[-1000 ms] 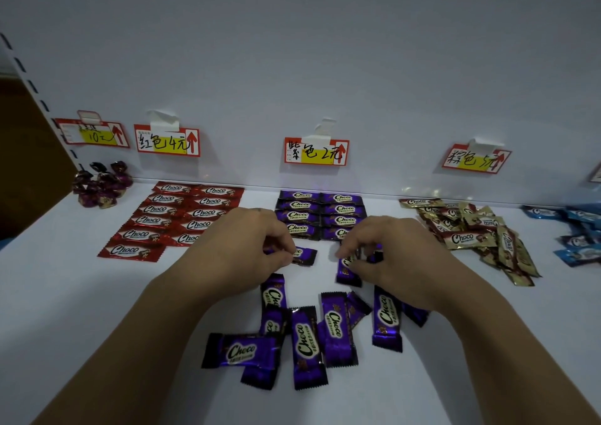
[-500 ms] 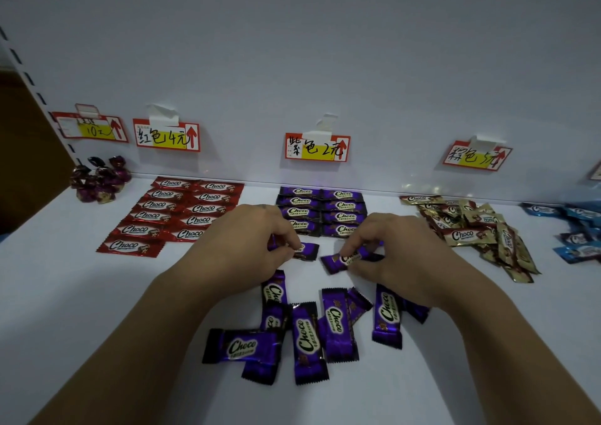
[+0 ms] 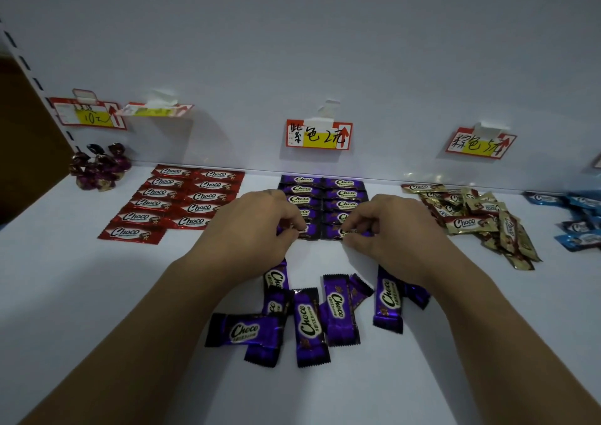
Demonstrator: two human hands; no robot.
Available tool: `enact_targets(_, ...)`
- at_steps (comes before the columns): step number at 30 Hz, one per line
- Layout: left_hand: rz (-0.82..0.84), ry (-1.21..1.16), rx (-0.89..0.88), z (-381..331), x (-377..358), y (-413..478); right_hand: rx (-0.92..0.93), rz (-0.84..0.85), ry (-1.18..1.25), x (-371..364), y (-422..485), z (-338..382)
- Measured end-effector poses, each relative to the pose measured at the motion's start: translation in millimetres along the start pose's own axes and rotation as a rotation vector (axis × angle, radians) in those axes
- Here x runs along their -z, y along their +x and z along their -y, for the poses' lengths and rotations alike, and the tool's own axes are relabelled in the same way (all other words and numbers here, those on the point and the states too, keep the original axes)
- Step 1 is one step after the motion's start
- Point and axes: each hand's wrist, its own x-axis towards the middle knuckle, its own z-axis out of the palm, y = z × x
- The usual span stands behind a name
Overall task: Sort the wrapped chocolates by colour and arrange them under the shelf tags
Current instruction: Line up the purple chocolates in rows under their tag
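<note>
The left hand [image 3: 257, 226] has its fingers curled and pinches a purple chocolate [image 3: 305, 230] lying flat on the white shelf [image 3: 97, 294]. The right hand [image 3: 393, 226], curled the same way, pinches a second purple chocolate [image 3: 341, 232] just beside the first. These two wrappers form the nearest row of the purple block [image 3: 325, 193], two columns laid straight under the purple tag [image 3: 318, 135] on the back wall. Below the wrists, the loose purple chocolates [image 3: 312, 314] lie in an overlapping scatter, some partly hidden by the forearms. To the left, the red chocolates [image 3: 182, 197] sit in two tidy columns beneath a tilted red tag [image 3: 156, 109]. Farther left, a cluster of round foil sweets [image 3: 99, 167] sits under another tag [image 3: 87, 115]. To the right, the gold-brown chocolates [image 3: 481, 219] are heaped unsorted below the brown tag [image 3: 479, 143], and the blue chocolates [image 3: 579, 216] lie at the right edge.
</note>
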Motion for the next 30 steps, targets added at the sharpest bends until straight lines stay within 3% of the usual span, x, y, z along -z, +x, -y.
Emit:
enact_targets(8,0.056,-0.013,-0.041,-2,12,-3,0.041,0.041,0.064,10,-4,2)
enact_targets(12,0.329,-0.087,0.028,9,36,-17,0.103,0.252,0.181,18,-16,14)
enact_targets(16,0.49,-0.074,0.045,11,40,-23,0.126,0.393,0.035,15,-20,21)
enact_targets(25,0.51,-0.143,0.002,7,34,-22,0.136,0.443,0.163,14,-20,17)
enact_targets(30,0.492,-0.246,0.023,12,36,-23,0.102,0.315,0.386,17,-16,7)
